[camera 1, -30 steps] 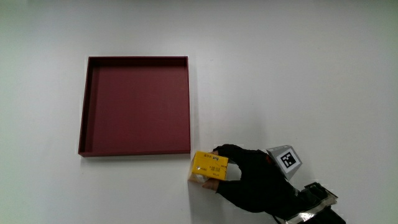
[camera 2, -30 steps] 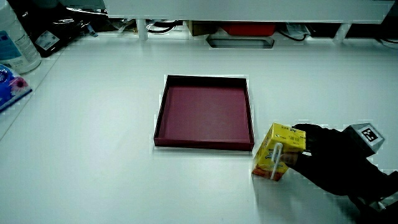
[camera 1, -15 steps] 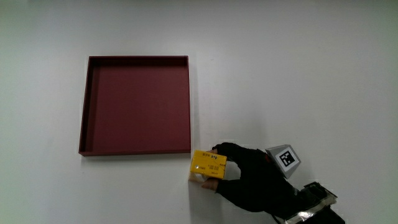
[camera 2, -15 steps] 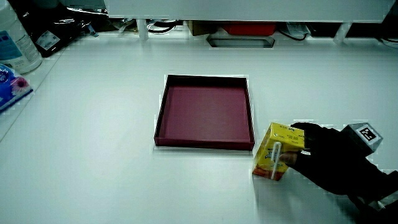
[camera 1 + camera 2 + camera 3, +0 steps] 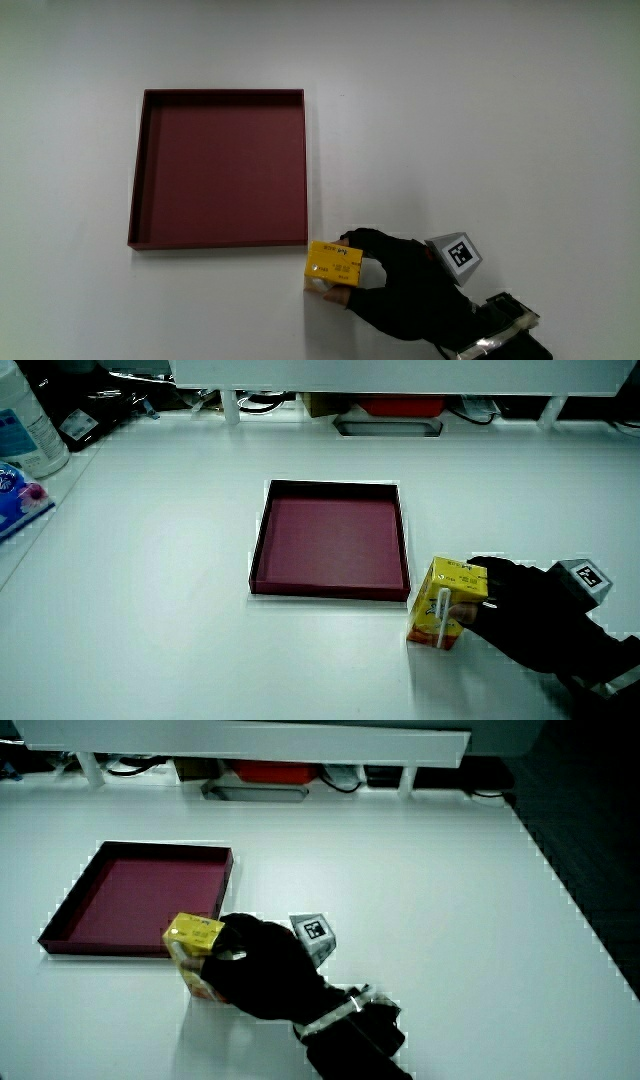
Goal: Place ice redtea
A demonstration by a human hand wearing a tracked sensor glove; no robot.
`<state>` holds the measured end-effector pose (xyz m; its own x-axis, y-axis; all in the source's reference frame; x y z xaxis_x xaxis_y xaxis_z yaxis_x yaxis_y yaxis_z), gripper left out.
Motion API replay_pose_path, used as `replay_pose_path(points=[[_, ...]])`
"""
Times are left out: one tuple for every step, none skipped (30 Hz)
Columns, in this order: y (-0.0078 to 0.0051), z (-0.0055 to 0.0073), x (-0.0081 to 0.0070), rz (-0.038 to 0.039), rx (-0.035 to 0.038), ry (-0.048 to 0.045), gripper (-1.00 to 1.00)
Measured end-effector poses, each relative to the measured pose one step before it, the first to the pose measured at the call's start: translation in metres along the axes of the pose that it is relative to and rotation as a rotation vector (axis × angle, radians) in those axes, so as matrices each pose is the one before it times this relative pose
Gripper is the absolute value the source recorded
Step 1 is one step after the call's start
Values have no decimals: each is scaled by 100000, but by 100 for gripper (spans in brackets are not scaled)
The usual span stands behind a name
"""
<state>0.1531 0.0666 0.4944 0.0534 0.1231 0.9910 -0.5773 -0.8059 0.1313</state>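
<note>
The hand (image 5: 400, 290) is wrapped around a small yellow drink carton (image 5: 334, 267), fingers (image 5: 487, 574) curled over its top and the thumb side tucked under its lower face, so the carton is firmly gripped, not just touched. In a side view the carton (image 5: 445, 605) stands upright on the white surface (image 5: 480, 120), its straw showing on the face that looks toward the person; in the other it (image 5: 193, 945) shows half hidden by the glove (image 5: 262, 975). The patterned cube (image 5: 457, 255) sits on the back of the hand, on the side away from the carton.

What matters for the next move: the carton sits just off the near corner of the dark red tray (image 5: 133, 210), close to it but apart from its rim, and a little nearer the person than the tray is. The tray's floor holds nothing. From the grip, I'd say the carton wants lifting over that low wall and across toward the tray's middle, kept upright so it sets down flat.
</note>
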Motion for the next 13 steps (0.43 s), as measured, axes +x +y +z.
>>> replay_pose_path(points=[[26, -12, 86, -481, -131, 188, -51], [38, -57, -77, -179, -313, 507, -54], [10, -18, -22, -555, -185, 224, -57], [18, 45, 111, 374, -326, 1, -59], [6, -3, -76, 222, 26, -189, -62], [-19, -12, 29, -664, 226, 420, -65], [-9, -12, 36, -80, -3, 58, -68], [-17, 2, -7, 153, -160, -371, -70], [-12, 3, -19, 36, -389, 64, -73], [-50, -34, 7, -1822, 78, 1304, -76], [-41, 57, 119, -538, -618, -585, -78], [-69, 107, 101, -1088, -791, 720, -81], [-73, 142, -37, -728, 54, 1370, -84]])
